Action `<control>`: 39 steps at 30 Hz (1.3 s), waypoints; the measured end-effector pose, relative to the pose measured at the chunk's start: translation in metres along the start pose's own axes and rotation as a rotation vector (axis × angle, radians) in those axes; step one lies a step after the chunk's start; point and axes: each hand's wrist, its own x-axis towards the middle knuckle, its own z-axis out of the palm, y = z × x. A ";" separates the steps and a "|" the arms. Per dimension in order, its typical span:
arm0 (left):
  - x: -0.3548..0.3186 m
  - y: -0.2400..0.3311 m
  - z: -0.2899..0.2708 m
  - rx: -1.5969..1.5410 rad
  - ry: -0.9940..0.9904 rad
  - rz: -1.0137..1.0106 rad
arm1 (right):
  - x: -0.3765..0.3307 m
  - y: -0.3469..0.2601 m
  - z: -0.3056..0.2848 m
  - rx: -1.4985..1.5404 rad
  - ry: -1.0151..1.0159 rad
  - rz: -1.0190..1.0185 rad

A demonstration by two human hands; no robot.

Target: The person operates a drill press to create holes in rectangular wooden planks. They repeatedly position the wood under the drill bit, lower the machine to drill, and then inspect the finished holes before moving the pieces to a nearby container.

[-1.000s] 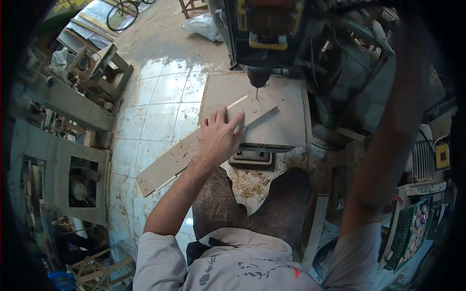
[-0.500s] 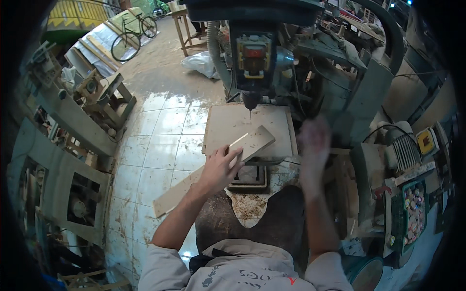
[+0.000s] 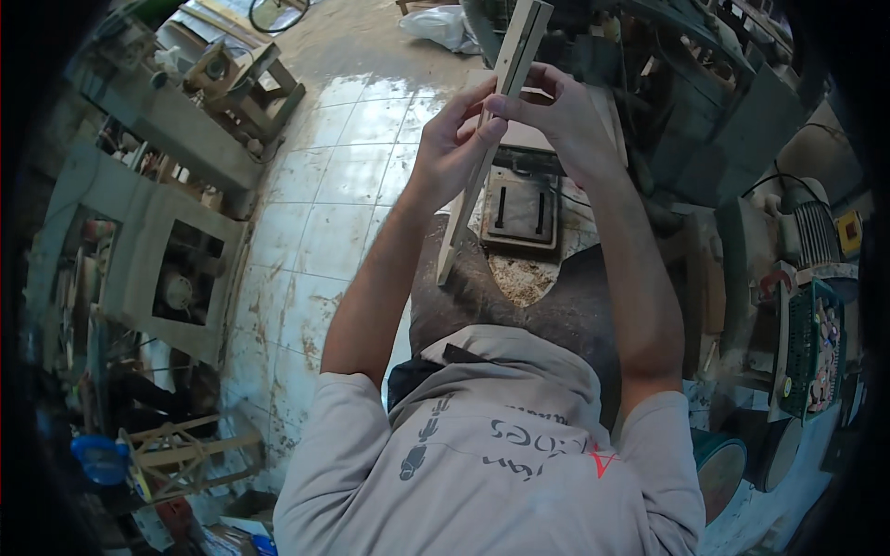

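Between both hands stands a long pale wooden strip (image 3: 517, 44), tilted, its narrow edge facing me and a dark groove along its upper part. My left hand (image 3: 451, 141) grips it from the left, fingers bent and thumb pressed to its side. On its right side my right hand (image 3: 567, 119) pinches it with thumb and fingers. The strip's lower end hangs just above my dark-clad lap. Behind the hands, a flat work table (image 3: 530, 137) is partly hidden by them. Beneath it sits the machine's metal base (image 3: 521, 211), with two dark slots.
Sawdust (image 3: 522, 280) lies by the base. On the right are a ribbed motor (image 3: 816, 232) and a green crate (image 3: 795, 357) of small round pieces. A grey machine frame (image 3: 134, 269) stands left on the tiled floor (image 3: 320, 222). A white bag (image 3: 440, 28) lies at the back.
The wooden strip has been lifted off the work table and turned on edge, closer to me. My right hand has come in from the right onto it. The view has tipped downward.
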 end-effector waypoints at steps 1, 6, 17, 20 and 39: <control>-0.003 0.002 -0.003 -0.025 0.007 0.004 | 0.001 0.003 0.000 0.010 -0.016 -0.020; -0.009 -0.004 -0.032 -0.040 0.107 0.033 | -0.001 0.000 -0.009 0.017 -0.069 0.084; -0.032 -0.018 -0.127 -0.142 0.698 -0.027 | -0.184 -0.042 -0.139 -0.121 0.620 0.057; -0.051 -0.017 -0.162 -0.038 0.643 0.027 | -0.262 -0.035 -0.162 -0.149 0.926 0.095; -0.017 0.013 -0.060 -0.064 0.620 -0.032 | -0.669 0.248 -0.034 0.881 1.502 0.454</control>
